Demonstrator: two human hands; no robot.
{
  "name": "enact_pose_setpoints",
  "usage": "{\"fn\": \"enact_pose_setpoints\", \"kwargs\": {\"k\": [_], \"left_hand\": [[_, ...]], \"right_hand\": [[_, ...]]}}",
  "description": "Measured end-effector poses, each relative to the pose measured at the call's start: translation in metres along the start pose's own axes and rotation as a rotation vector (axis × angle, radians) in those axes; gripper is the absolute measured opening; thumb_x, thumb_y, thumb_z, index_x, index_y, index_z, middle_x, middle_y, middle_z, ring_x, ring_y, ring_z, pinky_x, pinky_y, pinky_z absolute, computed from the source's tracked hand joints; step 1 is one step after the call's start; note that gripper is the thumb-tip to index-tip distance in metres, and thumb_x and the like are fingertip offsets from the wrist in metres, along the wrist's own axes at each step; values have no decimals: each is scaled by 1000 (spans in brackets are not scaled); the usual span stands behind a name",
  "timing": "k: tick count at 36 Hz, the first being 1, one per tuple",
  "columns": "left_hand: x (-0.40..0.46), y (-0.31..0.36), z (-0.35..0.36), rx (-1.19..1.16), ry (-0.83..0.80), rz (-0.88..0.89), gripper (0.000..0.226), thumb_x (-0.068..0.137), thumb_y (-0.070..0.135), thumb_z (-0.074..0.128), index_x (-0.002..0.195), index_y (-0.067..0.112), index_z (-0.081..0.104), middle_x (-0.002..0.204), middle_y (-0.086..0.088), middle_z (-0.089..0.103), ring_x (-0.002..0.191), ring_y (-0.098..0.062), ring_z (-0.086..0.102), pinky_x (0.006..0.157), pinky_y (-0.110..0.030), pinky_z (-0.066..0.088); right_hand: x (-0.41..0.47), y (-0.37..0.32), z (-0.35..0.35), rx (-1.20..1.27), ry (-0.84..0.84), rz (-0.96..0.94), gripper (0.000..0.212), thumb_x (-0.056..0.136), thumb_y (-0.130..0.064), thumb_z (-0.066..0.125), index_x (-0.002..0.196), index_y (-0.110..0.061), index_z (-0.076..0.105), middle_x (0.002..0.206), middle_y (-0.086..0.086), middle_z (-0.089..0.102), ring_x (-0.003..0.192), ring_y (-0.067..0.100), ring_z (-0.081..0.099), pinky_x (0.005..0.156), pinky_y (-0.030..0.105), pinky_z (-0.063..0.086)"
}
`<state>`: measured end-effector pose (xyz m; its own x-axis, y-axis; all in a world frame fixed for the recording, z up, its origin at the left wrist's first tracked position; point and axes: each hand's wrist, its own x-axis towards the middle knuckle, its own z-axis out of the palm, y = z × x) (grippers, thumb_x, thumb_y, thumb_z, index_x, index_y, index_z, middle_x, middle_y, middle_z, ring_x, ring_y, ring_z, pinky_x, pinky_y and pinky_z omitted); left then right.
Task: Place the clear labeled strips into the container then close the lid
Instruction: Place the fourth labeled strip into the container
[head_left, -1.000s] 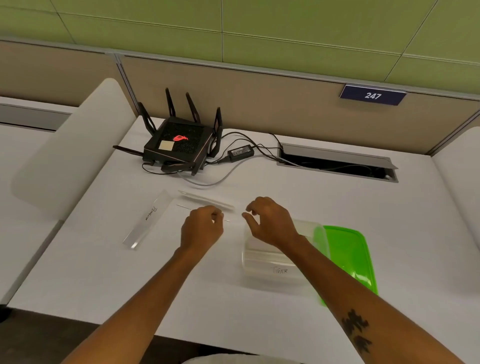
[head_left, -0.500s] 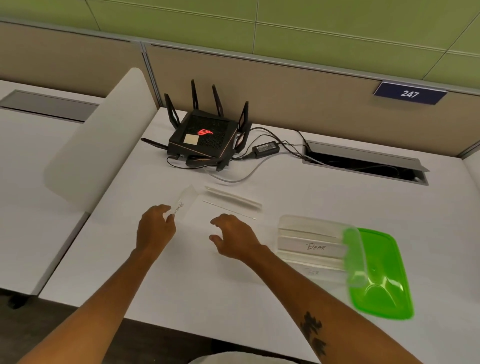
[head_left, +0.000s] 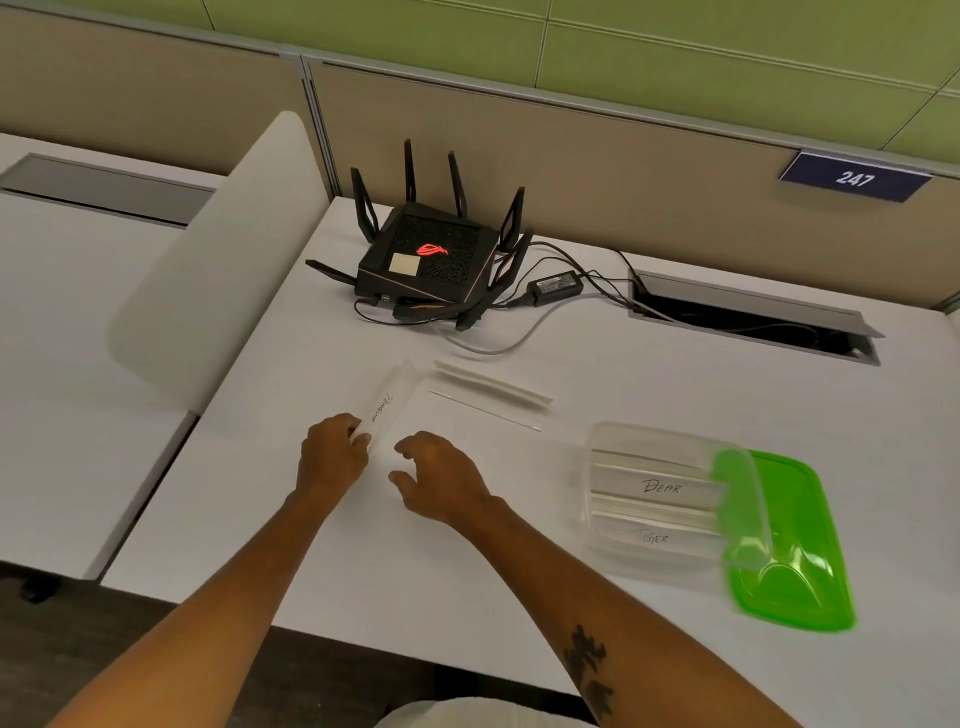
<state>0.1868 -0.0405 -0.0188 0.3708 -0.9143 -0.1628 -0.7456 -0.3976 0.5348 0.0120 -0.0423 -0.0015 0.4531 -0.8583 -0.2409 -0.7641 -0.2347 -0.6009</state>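
Left hand (head_left: 332, 457) grips the near end of a clear strip (head_left: 382, 408) marked "Penguin", which rests on the white desk (head_left: 311, 545). Just beside it the right hand (head_left: 441, 478) hovers with curled, loosely spread fingers — it holds nothing. To the right stands the clear container (head_left: 670, 499) with two strips inside, "Bear" and "Tiger"; its right side sits on the green lid (head_left: 795, 566). Farther back two more strips (head_left: 491, 384) lie flat, and behind them a black router (head_left: 428, 257) with cables.

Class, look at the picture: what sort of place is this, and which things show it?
Probably an office cubicle: a white desk against partition panels, a numbered plate reading 247, and a router.
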Motion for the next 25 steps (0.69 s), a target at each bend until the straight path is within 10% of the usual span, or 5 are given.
{"fn": "enact_pose_setpoints", "kwargs": {"k": [25], "left_hand": [[-71,107,15,-887,-70,-174,5,90,32,76,94,33,74,102,8,76,92,-15,74,79,-30,61]], "right_hand": [[-8,15,-83,689,275,285,63,76,-57,79,126,-27,54,101,-25,58,94,3,62,70,14,52]]}}
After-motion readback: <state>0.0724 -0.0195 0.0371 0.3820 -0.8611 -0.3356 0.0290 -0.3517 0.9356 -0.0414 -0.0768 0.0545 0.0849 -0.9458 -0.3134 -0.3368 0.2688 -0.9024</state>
